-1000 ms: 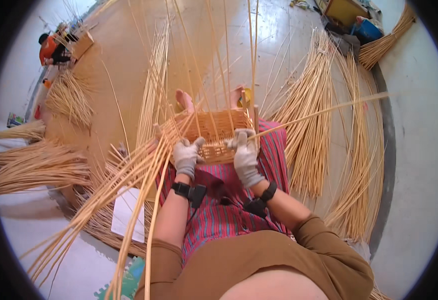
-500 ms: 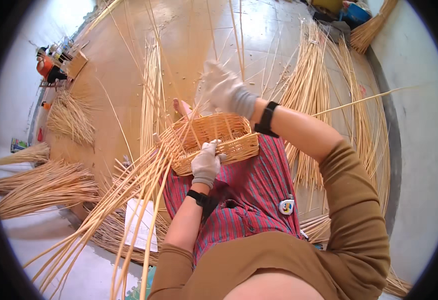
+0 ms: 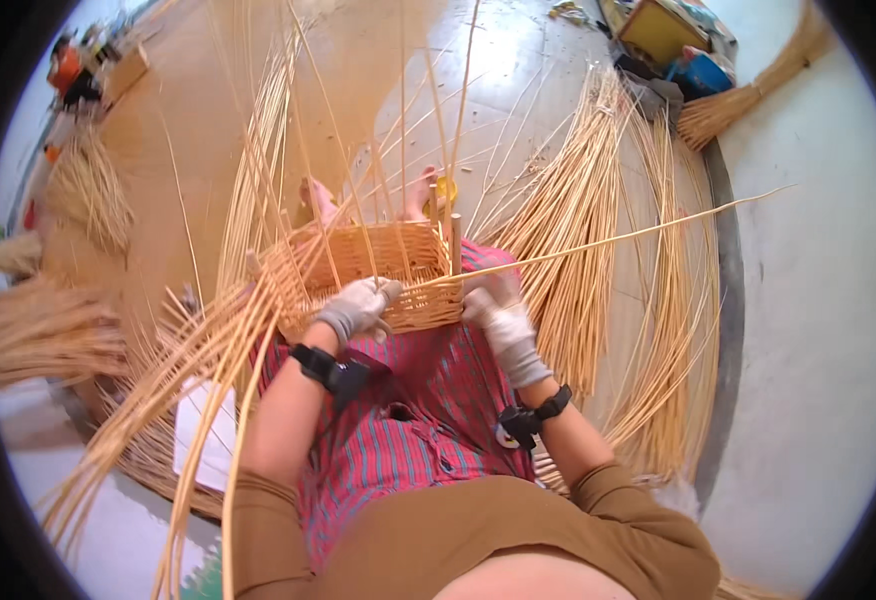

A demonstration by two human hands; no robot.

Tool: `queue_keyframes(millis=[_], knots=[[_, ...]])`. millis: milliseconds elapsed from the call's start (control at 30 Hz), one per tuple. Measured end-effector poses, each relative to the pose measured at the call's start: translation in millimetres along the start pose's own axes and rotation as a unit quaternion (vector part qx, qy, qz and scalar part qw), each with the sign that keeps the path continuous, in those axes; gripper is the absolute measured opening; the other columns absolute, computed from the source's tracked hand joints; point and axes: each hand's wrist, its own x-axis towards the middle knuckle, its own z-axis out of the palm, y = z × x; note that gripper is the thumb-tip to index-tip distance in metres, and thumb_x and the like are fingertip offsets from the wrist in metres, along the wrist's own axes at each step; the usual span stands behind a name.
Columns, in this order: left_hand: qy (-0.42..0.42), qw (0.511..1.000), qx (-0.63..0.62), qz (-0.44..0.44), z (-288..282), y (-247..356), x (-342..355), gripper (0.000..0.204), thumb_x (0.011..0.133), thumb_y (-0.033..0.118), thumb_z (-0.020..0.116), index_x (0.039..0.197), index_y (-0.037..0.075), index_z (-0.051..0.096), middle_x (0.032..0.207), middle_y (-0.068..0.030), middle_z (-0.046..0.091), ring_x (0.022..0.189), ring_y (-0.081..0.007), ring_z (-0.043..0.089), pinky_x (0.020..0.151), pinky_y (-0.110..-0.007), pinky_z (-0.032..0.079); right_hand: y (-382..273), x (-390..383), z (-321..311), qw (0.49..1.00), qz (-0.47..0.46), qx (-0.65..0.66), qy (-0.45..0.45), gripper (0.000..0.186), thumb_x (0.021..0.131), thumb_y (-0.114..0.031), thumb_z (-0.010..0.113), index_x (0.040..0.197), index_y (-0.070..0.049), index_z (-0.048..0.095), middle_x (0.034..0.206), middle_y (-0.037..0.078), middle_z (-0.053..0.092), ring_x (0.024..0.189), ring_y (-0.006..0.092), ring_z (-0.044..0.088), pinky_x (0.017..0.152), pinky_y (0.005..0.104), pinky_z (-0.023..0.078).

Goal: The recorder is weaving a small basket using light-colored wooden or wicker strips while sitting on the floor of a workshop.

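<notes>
A half-woven rattan basket [image 3: 398, 262] rests on my lap over a red striped cloth. Upright stakes rise from its rim. My left hand [image 3: 356, 308], in a grey glove, presses on the basket's near wall. My right hand [image 3: 493, 308], also gloved, grips a long thin rattan strand [image 3: 598, 240] at the basket's right corner. The strand runs out to the right over the floor. Black bands sit on both wrists.
Bundles of rattan [image 3: 578, 210] lie on the floor at right and left [image 3: 48, 330]. Long loose canes [image 3: 188, 380] fan out from the basket toward the lower left. A white sheet [image 3: 203, 440] lies by my left knee. A person in orange [image 3: 70, 62] sits far back left. Coloured bins [image 3: 673, 40] stand at top right.
My right hand has come down from above the basket to its right corner and closed on the long strand. My left hand stayed on the basket's near wall.
</notes>
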Motion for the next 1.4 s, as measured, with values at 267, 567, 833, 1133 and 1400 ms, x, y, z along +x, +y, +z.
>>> queue_keyframes(millis=[267,567,833,1133,1400], knots=[[0.159,0.986,-0.046,0.005,30.9,18.0,-22.7,0.052,0.108,0.050,0.054,0.124,0.001,0.065,0.089,-0.0166,0.076,0.067,-0.0238,0.077,0.059,-0.035,0.063,-55.2,133.7,92.7,0.805,-0.377,-0.449,-0.088,0.059,0.091,0.000,0.071,0.145,-0.011,0.053,0.146,0.025,0.057,0.133,0.0399,0.059,0.115,0.0432,0.045],[0.155,0.982,-0.109,-0.003,23.4,22.6,-25.2,0.038,0.106,0.038,0.064,0.120,0.003,0.065,0.099,-0.0149,0.074,0.070,-0.0245,0.077,0.057,-0.037,0.065,-37.8,33.3,28.7,0.934,-0.225,-0.274,-0.041,0.040,0.098,0.003,0.048,0.135,-0.012,0.053,0.102,0.006,0.063,0.082,0.0144,0.063,0.072,0.0269,0.053],[0.268,0.955,-0.001,0.125,7.4,51.5,-14.3,0.072,0.085,0.044,0.089,0.135,0.002,0.058,0.103,-0.0146,0.074,0.086,-0.0202,0.075,0.074,-0.032,0.057,-1.5,12.3,-19.9,0.975,-0.111,-0.185,0.045,0.033,0.113,-0.037,0.052,0.117,-0.007,0.067,0.079,-0.001,0.065,0.070,0.0084,0.061,0.061,0.0225,0.050],[0.278,0.955,0.011,0.104,7.8,45.5,-6.1,0.074,0.081,0.054,0.089,0.128,0.001,0.067,0.091,-0.0111,0.076,0.081,-0.0182,0.071,0.078,-0.034,0.055,-15.7,41.1,2.6,0.968,-0.023,0.167,0.187,0.045,0.109,-0.051,0.055,0.106,-0.007,0.065,0.101,0.009,0.073,0.100,0.0208,0.071,0.083,0.0347,0.061],[0.307,0.935,-0.024,0.173,14.9,34.3,11.5,0.051,0.082,0.047,0.091,0.106,0.004,0.076,0.084,-0.0089,0.076,0.079,-0.0155,0.070,0.075,-0.033,0.055,1.6,16.8,-3.9,0.975,-0.038,0.139,0.166,0.038,0.113,-0.047,0.044,0.117,-0.011,0.057,0.094,0.007,0.071,0.096,0.0264,0.076,0.056,0.0287,0.057]])
